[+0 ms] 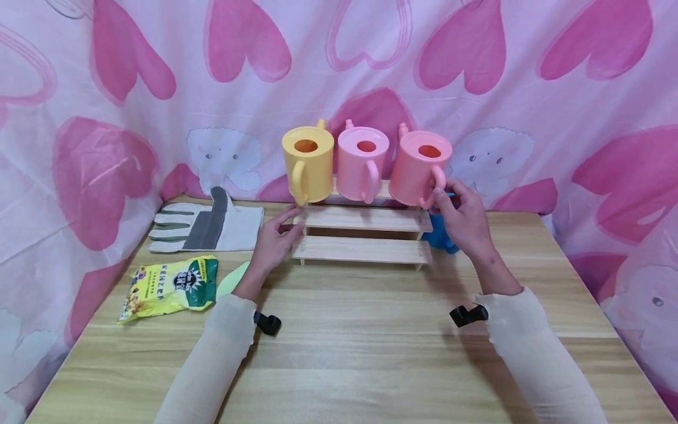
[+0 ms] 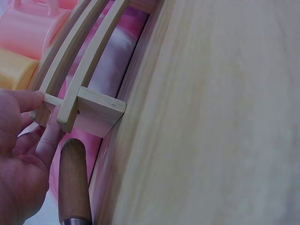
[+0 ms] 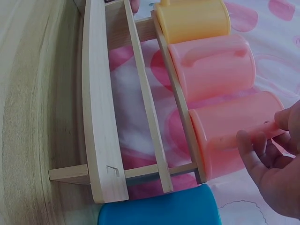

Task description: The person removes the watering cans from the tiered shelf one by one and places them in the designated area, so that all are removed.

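Observation:
On the top tier of a wooden step rack [image 1: 362, 250] stand a yellow watering can [image 1: 309, 171], a pink watering can [image 1: 360, 168] and a deeper pink watering can [image 1: 415, 171] in a row. My right hand [image 1: 466, 218] pinches the handle [image 3: 255, 133] of the rightmost can between thumb and fingers. At the rack's left end, my left hand [image 1: 275, 238] grips the end of the middle tier, thumb and fingers on either side of it in the left wrist view. A blue watering can [image 3: 159, 208] stands beside the rack's right end, partly hidden by my right hand in the head view.
A white and grey work glove [image 1: 206, 227] lies at the back left, behind a yellow and green packet [image 1: 172, 288]. A pale green object [image 1: 232, 278] is partly covered by my left forearm. Near my left hand is a wooden tool handle [image 2: 74, 180]. Heart-patterned cloth [image 1: 243, 35] hangs behind the table.

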Demonstrator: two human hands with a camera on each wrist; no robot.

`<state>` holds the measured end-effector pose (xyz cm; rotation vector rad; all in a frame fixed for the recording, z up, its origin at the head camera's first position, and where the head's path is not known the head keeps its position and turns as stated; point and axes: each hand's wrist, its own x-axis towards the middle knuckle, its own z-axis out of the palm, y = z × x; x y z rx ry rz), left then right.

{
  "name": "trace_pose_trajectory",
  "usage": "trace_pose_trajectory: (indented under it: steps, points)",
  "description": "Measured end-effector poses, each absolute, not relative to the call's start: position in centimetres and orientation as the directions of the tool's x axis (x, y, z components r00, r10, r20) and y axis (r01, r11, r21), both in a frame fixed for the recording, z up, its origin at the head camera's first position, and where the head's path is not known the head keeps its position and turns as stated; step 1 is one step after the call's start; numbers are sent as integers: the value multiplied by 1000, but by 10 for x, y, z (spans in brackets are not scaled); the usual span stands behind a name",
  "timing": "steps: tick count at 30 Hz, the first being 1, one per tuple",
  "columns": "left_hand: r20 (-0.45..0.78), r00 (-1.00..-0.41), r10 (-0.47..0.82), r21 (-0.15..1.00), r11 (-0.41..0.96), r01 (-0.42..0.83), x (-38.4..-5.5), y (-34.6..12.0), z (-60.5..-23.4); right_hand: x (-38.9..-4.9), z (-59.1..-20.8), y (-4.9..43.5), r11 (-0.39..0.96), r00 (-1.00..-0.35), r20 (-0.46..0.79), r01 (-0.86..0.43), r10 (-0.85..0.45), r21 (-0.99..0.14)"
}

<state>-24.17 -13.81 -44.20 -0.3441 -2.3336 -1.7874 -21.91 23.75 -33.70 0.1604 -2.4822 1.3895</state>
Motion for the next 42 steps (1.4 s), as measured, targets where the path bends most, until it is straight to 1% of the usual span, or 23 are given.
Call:
trace_pose_trajectory:
  steps: [8, 16, 23, 32, 42]
  points:
    - [294, -953, 69, 921, 246, 302, -242, -137, -443, -219, -337, 236, 544, -950, 306, -228, 57, -808]
    - [295, -953, 70, 917, 258, 303, -242, -139, -443, -215, -332, 235, 579, -939, 343, -267, 23, -770]
    - [289, -955, 67, 918, 263, 296, -241, -138, -442, -208, -329, 240, 580, -941, 337, -257, 33, -773]
    - [275, -959, 68, 923, 259, 283, -240, -139, -441, -198, -321, 254, 526, -910, 413, -333, 39, -783]
    - [269, -961, 70, 928, 250, 278, -241, -137, -442, -179, -319, 283, 551, -878, 471, -349, 91, -758]
